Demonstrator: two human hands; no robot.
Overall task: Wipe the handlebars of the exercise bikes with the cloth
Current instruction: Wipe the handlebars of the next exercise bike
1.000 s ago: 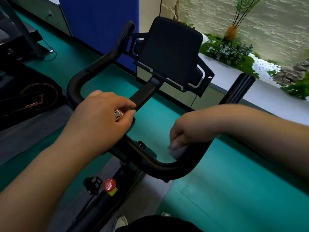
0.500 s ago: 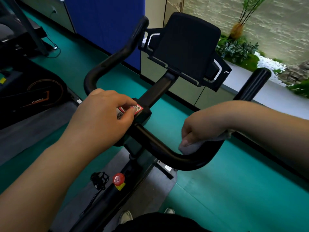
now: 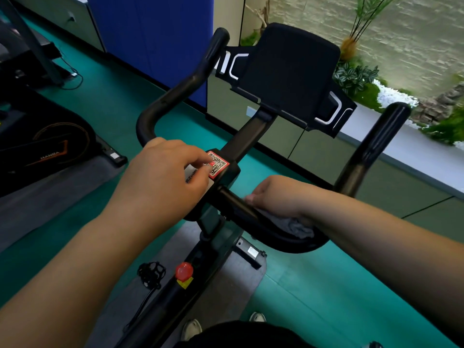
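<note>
1. Our right hand [image 3: 278,197] curls over the cloth [image 3: 291,226], pressing it on the handlebar [image 3: 251,212] right of the stem.
2. Our left hand [image 3: 165,182] grips the handlebar's centre.

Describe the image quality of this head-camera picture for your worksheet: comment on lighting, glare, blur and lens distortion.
Head view: soft, even light with no hard shadows; faint sheen on the handlebar; QR sticker fairly sharp, cloth and right hand slightly smeared; wide-angle lens bends the ledge and stretches both forearms at the edges.

one head-worn view looks forward and down, close over the handlebars [image 3: 251,209].
</note>
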